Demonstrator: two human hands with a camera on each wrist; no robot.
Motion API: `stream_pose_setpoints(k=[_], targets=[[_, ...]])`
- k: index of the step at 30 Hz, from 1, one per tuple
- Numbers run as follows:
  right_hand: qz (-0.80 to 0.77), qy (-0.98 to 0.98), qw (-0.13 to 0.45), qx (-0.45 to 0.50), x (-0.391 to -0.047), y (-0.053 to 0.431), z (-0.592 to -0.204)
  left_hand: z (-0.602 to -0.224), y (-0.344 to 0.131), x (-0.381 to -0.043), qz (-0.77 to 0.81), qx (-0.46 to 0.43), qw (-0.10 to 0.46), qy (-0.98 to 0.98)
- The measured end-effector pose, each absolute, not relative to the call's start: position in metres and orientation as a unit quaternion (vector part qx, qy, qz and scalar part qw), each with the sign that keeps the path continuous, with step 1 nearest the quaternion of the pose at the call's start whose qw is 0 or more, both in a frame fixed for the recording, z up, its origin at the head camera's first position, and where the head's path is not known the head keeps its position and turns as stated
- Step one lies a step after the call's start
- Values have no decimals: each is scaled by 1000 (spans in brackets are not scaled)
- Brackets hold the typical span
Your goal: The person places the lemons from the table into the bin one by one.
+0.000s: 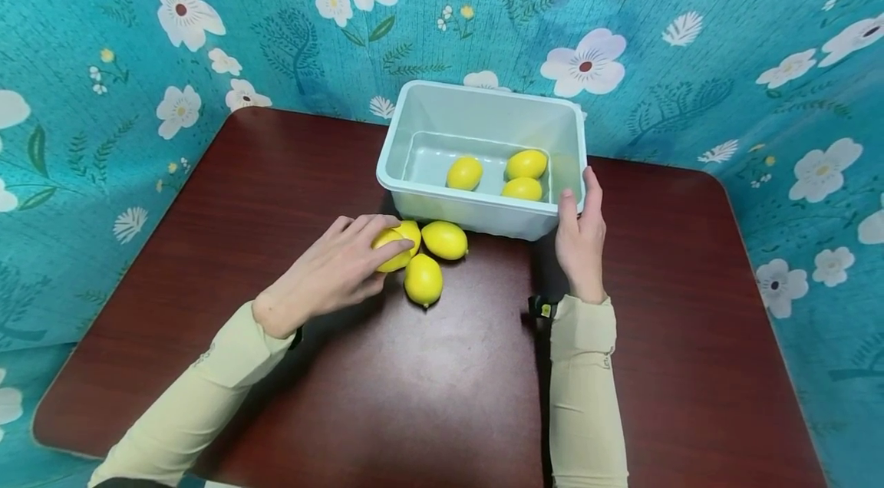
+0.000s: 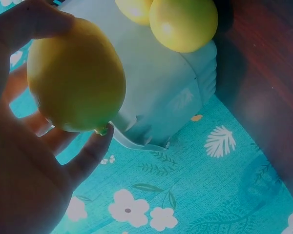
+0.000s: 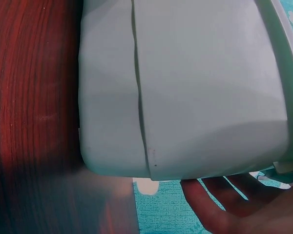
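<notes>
My left hand [image 1: 331, 265] curls its fingers and thumb round a yellow lemon [image 2: 75, 80], left of the bin. Right beside that hand are several more lemons on the table: one [image 1: 414, 233] partly covered by the held one, another [image 1: 445, 241] close to the bin's front wall, and a third [image 1: 423, 280] nearer me. The pale blue-grey plastic bin [image 1: 476, 210] has three lemons [image 1: 465, 174] on its floor. With thumb over the rim and fingers against the outer side, my right hand [image 1: 582, 246] grips the bin's front right corner.
A dark red-brown wooden table [image 1: 442, 388] with rounded corners carries everything. Behind it and at both sides hangs turquoise floral cloth [image 1: 442, 35], close to the bin's back. Both forearms wear light sleeves [image 1: 587, 396].
</notes>
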State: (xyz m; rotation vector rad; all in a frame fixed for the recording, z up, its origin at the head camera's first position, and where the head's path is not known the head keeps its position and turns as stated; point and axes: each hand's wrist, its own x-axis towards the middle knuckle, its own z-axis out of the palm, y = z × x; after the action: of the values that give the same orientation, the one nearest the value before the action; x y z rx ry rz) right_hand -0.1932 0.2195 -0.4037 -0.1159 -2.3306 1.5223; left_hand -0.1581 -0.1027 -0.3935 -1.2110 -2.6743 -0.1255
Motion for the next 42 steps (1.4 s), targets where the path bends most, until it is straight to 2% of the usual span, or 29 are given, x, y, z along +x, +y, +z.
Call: stream_pose_setpoints(k=[42], targets=[[551,-814,181,-34,-196,221,-409,-370,-88,-169,-31,-427,131,-894]])
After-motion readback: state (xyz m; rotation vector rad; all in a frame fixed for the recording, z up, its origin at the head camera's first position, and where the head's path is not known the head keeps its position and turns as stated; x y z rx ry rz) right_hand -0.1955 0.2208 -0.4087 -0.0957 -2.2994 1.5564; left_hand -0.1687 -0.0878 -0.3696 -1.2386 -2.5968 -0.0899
